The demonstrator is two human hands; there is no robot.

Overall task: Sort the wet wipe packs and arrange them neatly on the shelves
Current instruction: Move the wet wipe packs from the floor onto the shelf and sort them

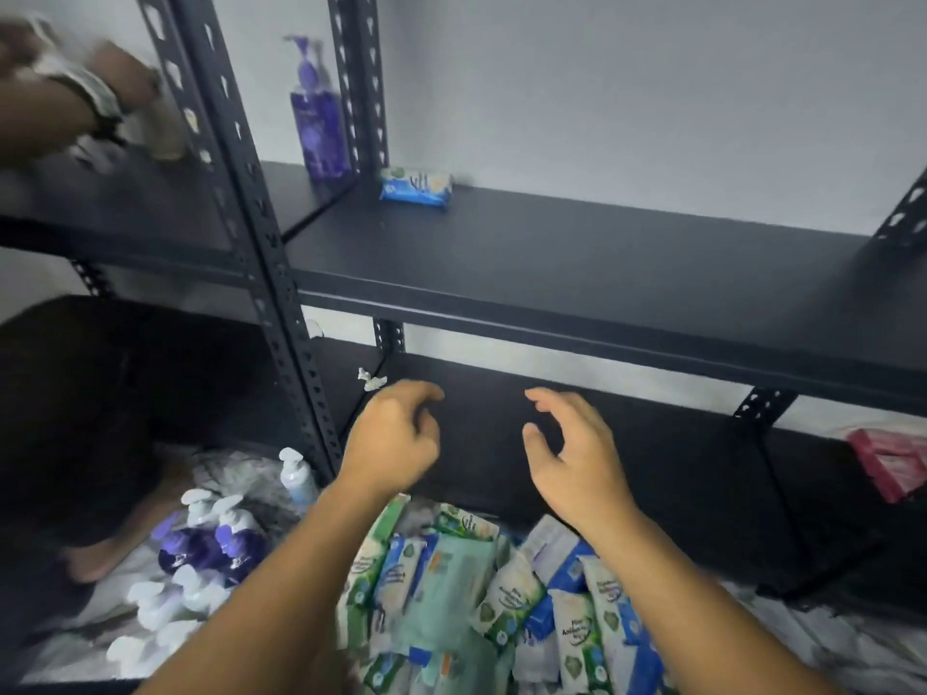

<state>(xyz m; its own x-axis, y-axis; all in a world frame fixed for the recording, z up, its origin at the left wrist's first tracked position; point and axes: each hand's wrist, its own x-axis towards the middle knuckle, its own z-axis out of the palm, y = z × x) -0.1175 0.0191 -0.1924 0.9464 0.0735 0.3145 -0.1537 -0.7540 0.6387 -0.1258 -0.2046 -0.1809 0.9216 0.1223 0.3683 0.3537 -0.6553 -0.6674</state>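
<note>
While both hands hang in front of the lower shelf (627, 469), neither holds anything. The left hand (391, 446) has its fingers loosely curled over an empty palm. The right hand (577, 459) has its fingers spread wide and bent, thumb apart. Judgement: the hands are between picks, not placing.

The pile of wet wipe packs (476, 594) lies below the fingertips, under both wrists. It is unsorted, with green, blue and white packs lying across one another at all angles.

Above and beyond the left fingers, one blue pack (415, 186) lies flat at the back of the upper shelf (577, 253), just beside a purple pump bottle (318, 127) in the adjoining bay. Its place against the wall suggests a row begun from the rear corner.

Far right of the right fingers, pink packs (888, 461) sit near the lower shelf's end. Left of the left fingers, pump bottles (210, 544) lie on the floor. Another person's hand (75, 97), blurred, is at the upper left bay; what it holds cannot be told.
</note>
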